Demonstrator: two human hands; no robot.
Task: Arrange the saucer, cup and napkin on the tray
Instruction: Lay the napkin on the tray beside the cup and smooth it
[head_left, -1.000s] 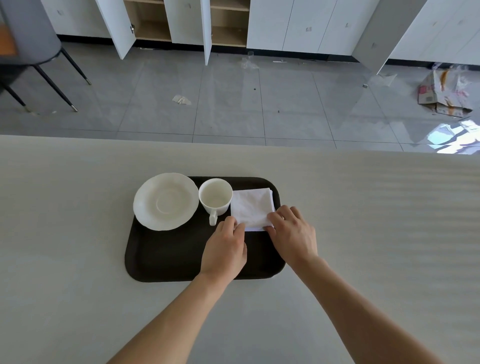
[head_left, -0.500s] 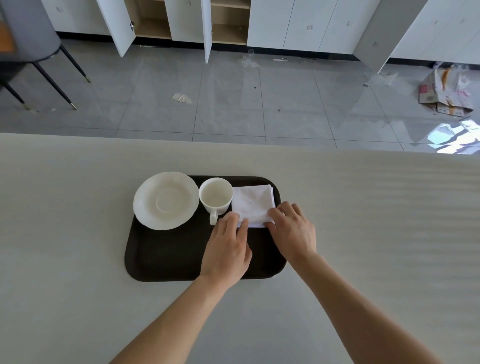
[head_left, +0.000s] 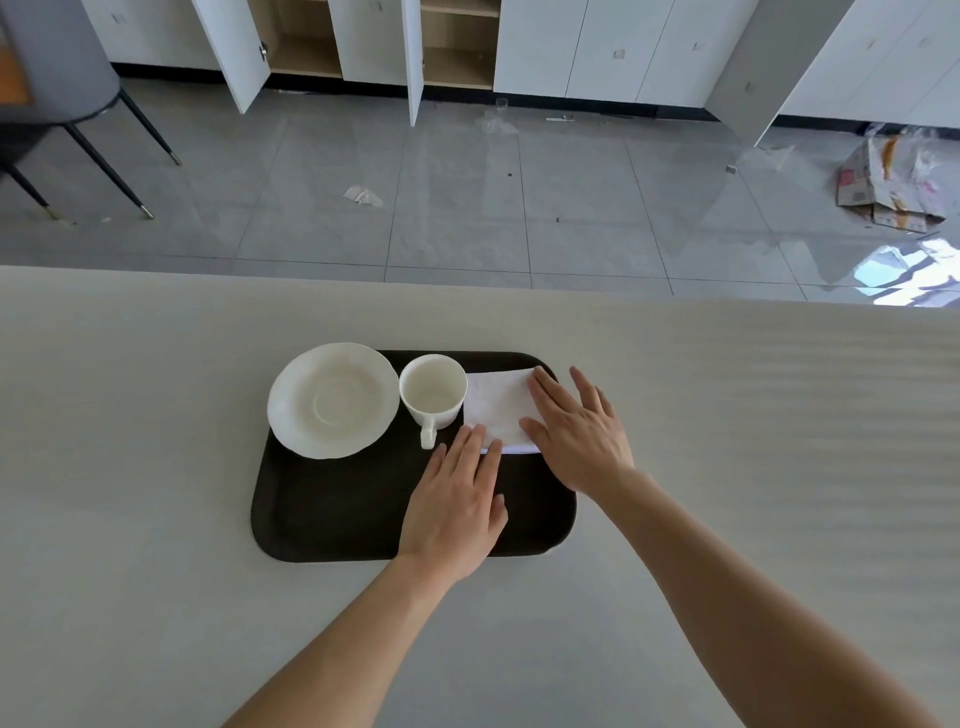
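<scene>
Flattening: right hand (head_left: 576, 436), pinching earlier, lay with fingers spread flat on napkin (head_left: 496, 408), tray (head_left: 337, 514) upper right; left hand (head_left: 457, 506) open, fingertips touching napkin's near edge. Cup (head_left: 434, 392) and saucer (head_left: 332, 400) already placed; arrangement judged nearly complete.

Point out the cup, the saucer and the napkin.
cup (head_left: 432, 389): head view, on its inner bowl.
saucer (head_left: 332, 401): head view, on its centre well.
napkin (head_left: 496, 402): head view, on its bare middle, left of the right hand.
</scene>
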